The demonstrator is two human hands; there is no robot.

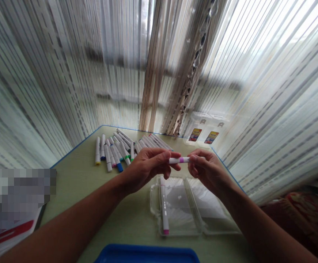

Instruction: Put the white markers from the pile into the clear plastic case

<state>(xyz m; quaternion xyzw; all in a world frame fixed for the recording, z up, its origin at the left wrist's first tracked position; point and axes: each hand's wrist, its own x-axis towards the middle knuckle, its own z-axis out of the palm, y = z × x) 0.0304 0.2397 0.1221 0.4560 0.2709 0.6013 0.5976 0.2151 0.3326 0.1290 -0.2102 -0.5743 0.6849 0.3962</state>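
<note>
Between my two hands a white marker with a purple band (181,160) is held level above the table. My left hand (145,166) pinches its left end between thumb and fingers. At the other end, my right hand (207,168) closes its fingertips on the marker. Below them lies an opened clear plastic case (181,204), its two halves side by side. Along the left side of that case rests a white marker with a pink end (164,208). A loose pile of white markers (117,148) with coloured ends spreads beyond my left hand.
Two clear cases with labels (203,133) stand upright at the table's back right corner. A blue tray or lid (148,254) sits at the near edge. String curtains (120,73) hang behind the table (76,171). Red patterned fabric (298,223) lies at right.
</note>
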